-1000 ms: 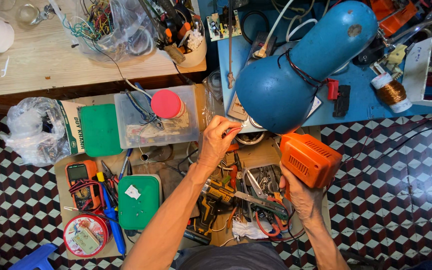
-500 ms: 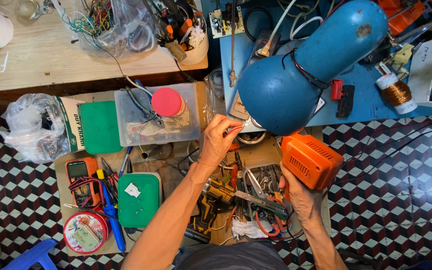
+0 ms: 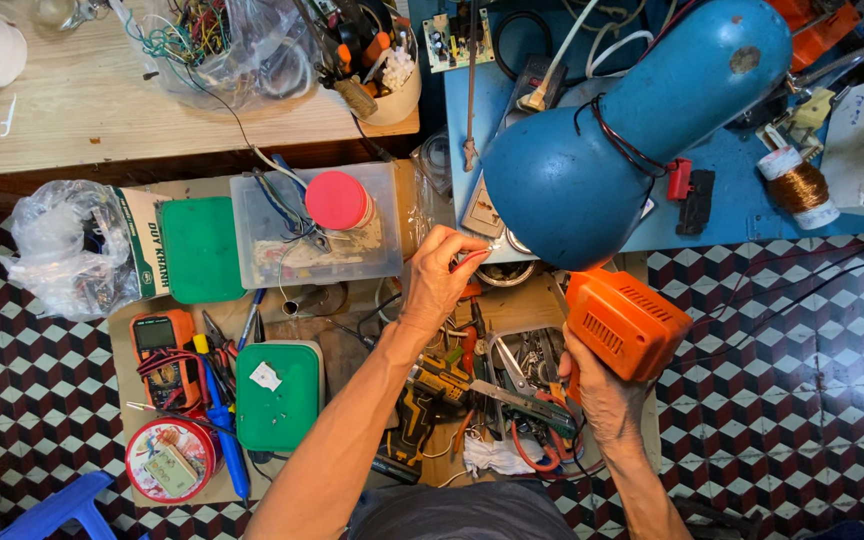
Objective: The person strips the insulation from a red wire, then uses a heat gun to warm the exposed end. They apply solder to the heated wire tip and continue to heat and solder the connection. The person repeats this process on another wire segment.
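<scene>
My right hand (image 3: 597, 392) grips an orange power tool (image 3: 624, 322) by its handle and holds it up over a heap of hand tools. My left hand (image 3: 442, 273) reaches forward, its thumb and forefinger pinched on a small pale part (image 3: 482, 250) just below the blue dome-shaped lamp shade (image 3: 627, 130). What the part is I cannot tell. A yellow and black drill (image 3: 424, 392) lies under my left forearm.
A clear plastic box (image 3: 297, 240) with a red-capped jar (image 3: 339, 200) stands left of my left hand. Green boxes, an orange multimeter (image 3: 160, 350), a round tin (image 3: 170, 460) and screwdrivers lie further left. Pliers and scissors are between my arms. Copper wire spool (image 3: 797, 185) at right.
My left hand has edged slightly forward and right towards the lamp shade. The orange tool stays held in about the same place.
</scene>
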